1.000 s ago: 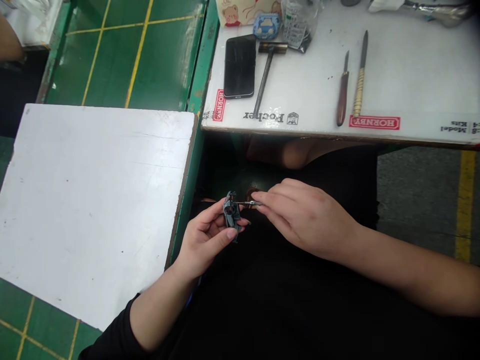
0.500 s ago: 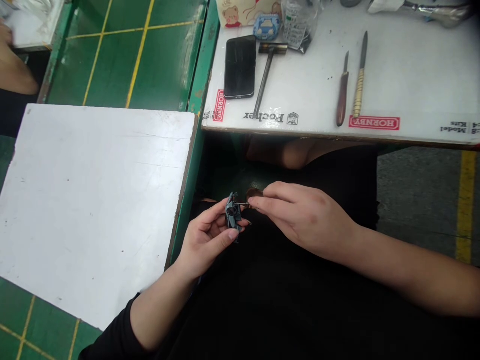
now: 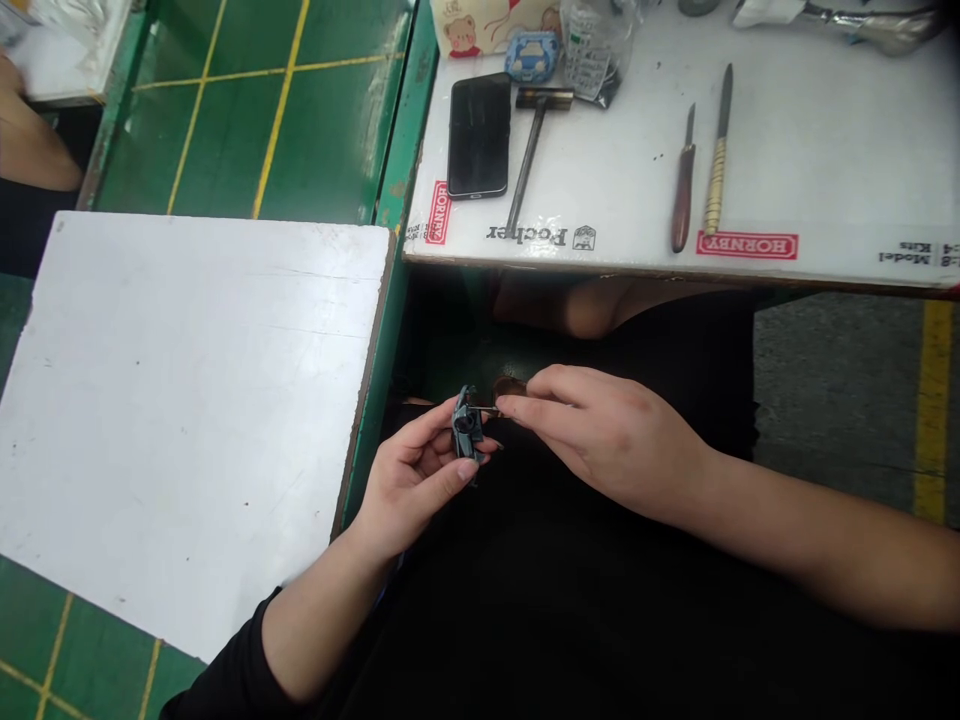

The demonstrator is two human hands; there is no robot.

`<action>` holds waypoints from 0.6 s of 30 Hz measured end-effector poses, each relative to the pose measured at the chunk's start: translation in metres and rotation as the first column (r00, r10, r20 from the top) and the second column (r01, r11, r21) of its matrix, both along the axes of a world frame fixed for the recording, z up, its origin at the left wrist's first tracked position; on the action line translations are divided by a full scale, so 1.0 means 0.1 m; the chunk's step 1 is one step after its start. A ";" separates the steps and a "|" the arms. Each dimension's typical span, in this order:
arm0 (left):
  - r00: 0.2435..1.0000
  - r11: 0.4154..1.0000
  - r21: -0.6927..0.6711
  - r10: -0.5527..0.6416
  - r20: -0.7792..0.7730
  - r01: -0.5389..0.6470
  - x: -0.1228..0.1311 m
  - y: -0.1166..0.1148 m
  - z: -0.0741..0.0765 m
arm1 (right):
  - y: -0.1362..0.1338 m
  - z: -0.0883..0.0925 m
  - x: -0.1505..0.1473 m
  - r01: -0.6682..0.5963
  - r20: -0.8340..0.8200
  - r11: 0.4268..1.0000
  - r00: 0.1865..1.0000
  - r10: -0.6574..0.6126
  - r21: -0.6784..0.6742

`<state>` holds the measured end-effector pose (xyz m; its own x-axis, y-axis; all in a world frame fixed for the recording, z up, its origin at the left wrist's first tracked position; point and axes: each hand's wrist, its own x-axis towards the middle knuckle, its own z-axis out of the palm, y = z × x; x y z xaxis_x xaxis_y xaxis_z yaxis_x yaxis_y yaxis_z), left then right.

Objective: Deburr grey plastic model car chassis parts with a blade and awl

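While fingers (image 3: 525,408) pinch, plastic bag (image 3: 592,50) slumps.

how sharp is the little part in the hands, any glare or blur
In the head view, the small blue-grey model part in the left hand looks a little soft, so fine detail is hard to tell; the white mat has a mild sheen; the dark clothing below it loses detail.

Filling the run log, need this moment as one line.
left hand: holds grey-blue model part | right hand: pinches thin metal rod, rod touching part
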<state>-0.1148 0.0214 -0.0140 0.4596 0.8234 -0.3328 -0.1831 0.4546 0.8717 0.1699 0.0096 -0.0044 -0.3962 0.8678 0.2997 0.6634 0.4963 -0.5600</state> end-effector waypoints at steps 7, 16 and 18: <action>0.998 0.998 -0.018 0.059 -0.036 -0.060 0.02 0.00 0.03 | -0.01 -0.02 -0.01 0.027 0.001 0.999 1.000 -0.027 0.027; 0.964 0.970 -0.132 0.176 -0.199 -0.204 -0.01 0.07 0.00 | 0.35 0.06 0.76 0.344 -0.007 0.911 0.936 -0.351 0.229; 0.956 0.961 -0.149 0.201 -0.215 -0.235 0.00 0.07 0.00 | 0.51 0.01 1.16 0.490 0.033 0.822 0.853 -0.520 0.289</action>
<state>-0.1145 0.0284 -0.0141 0.1872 0.8188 -0.5426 -0.1282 0.5680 0.8130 0.2855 0.0611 -0.0029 0.0339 0.8504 0.5250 0.9087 0.1924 -0.3704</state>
